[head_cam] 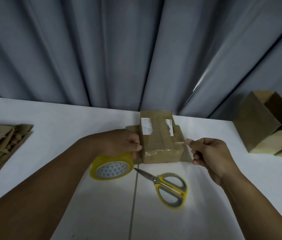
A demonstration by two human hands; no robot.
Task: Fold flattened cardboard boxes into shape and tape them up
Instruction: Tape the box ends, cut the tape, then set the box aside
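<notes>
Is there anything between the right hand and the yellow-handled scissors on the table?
Nothing visible stands between them. The yellow-handled steel scissors lie on bare white table just nearer than the right hand. That hand, however, pinches what looks like a clear tape strip from the small brown cardboard box.

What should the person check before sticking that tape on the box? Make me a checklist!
1. Box held steady: the left hand grips the left side of the box. Ok.
2. Tape ready: the right hand pinches a clear tape strip at the box's right side. Ok.
3. Top flaps shut: they lie closed and look glossy with tape. Ok.
4. Strip cut free from the tape roll: cannot tell.
5. Strip smooth, no wrinkles: cannot tell.
6. Scissors handy: they lie closed just in front of the box. Ok.
</notes>
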